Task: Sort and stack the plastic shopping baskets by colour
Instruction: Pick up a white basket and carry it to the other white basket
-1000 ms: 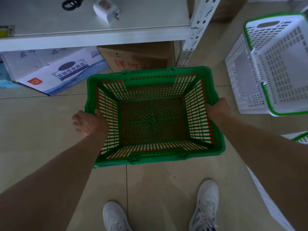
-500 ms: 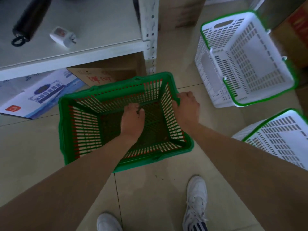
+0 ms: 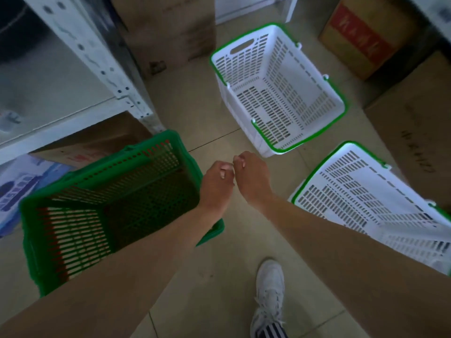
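A green basket (image 3: 73,225) with a red one nested inside it sits on the floor at the left, beside the shelf. My left hand (image 3: 216,184) hovers over its right rim, fingers curled, holding nothing. My right hand (image 3: 251,176) is just beside it over bare floor, fingers also curled and empty. A white basket with a green rim (image 3: 278,89) stands on the floor ahead to the right. A second white basket with a green rim (image 3: 366,198) lies at the right, partly hidden by my right forearm.
A white metal shelf unit (image 3: 102,67) stands at the left with cardboard boxes (image 3: 97,140) under it. More cardboard boxes (image 3: 366,37) line the back and right. My white shoe (image 3: 268,296) is on the tiled floor below.
Both hands have let go of the green basket and come together to its right. The view has swung right, bringing the two white baskets closer to centre.
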Action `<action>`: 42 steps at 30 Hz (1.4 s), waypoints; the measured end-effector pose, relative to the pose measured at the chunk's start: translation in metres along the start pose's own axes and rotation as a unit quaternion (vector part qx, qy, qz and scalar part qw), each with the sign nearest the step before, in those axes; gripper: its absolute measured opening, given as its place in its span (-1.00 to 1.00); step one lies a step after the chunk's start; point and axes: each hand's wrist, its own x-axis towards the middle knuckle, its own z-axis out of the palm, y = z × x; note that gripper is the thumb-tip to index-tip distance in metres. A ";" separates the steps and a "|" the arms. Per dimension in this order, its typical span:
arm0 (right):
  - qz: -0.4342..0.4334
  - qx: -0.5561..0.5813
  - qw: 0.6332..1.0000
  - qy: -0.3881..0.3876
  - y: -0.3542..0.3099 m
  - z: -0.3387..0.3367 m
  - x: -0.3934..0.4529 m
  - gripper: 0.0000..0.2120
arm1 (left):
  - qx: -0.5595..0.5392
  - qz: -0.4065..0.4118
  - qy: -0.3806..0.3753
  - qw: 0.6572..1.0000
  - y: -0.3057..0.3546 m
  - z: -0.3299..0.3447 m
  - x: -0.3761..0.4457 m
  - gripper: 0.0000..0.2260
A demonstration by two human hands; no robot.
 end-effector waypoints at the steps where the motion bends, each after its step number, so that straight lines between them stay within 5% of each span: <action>1: 0.010 0.013 1.000 0.007 0.007 -0.007 0.001 -0.70 | 0.011 0.008 -0.006 1.000 0.005 0.011 -0.001 -0.85; 13: 0.192 0.057 0.976 0.079 0.130 -0.094 -0.002 -0.74 | 0.157 0.038 -0.100 0.982 0.041 0.141 -0.012 -0.82; 34: 0.425 0.086 0.878 0.201 0.338 -0.187 -0.063 -0.68 | 0.404 0.200 -0.177 0.875 0.036 0.287 -0.009 -0.64; 42: 0.492 0.034 0.826 0.271 0.391 -0.214 -0.094 -0.75 | 0.473 0.251 -0.077 0.841 0.027 0.291 0.002 -0.56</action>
